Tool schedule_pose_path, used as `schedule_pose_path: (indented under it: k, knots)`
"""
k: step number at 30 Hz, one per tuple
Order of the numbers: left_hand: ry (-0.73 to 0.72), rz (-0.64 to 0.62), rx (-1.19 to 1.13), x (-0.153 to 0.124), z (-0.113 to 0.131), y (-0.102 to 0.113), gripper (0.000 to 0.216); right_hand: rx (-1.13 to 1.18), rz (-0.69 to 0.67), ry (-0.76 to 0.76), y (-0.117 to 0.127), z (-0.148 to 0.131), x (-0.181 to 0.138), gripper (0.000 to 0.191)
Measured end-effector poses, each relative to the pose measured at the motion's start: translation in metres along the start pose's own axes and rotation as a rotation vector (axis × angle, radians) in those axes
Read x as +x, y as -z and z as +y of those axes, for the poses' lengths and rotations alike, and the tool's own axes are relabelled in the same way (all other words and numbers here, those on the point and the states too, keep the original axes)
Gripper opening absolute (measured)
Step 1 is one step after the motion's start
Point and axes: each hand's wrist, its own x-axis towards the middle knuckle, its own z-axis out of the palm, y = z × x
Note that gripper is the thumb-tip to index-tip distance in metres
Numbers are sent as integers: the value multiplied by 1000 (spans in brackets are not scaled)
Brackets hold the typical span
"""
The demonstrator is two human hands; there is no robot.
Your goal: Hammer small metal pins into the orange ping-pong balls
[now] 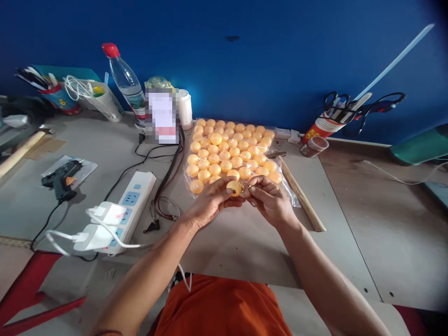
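My left hand point(220, 195) pinches an orange table tennis ball point(234, 188) between thumb and fingers, just above the table. Close against the ball's right side, my right hand point(269, 198) has its thumb and fingertips pressed together. Something small and shiny shows at those fingertips, too small to make out. Right behind both hands lies a clear plastic bag point(293, 195) spread flat, with many similar orange balls point(226, 165) in rows. Whether the held ball is inside the plastic or out of it, I cannot tell.
A hammer point(303, 193) lies right of the bag. Left are a power strip point(140, 186) with white chargers, cables and a glue gun point(63, 177). Along the wall stand a bottle point(128, 84), a phone point(161, 116), a white container point(184, 109) and a cup with scissors point(324, 126).
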Motion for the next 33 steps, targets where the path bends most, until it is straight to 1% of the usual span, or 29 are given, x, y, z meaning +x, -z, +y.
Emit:
schedule_pose_path:
  k: [3, 8, 12, 20, 26, 33]
  knots:
    - [-33, 22, 46, 0, 0, -1, 52, -15, -28, 23, 1, 2, -2, 23]
    - [-74, 32, 95, 1, -2, -1, 51, -96, -91, 71, 5, 9, -1, 13]
    - [-89, 28, 114, 2, -5, 1, 49, -145, -90, 63, 6, 15, 1, 9]
    - [-134, 23, 181, 4, -8, 0, 56, -142, -101, 63, 3, 15, 1, 8]
    - [-189, 31, 241, 5, -9, 0, 53, -142, -77, 42, 2, 15, 1, 8]
    - [-249, 41, 311, 6, -14, 2, 51, -132, -130, 43, -1, 11, 0, 8]
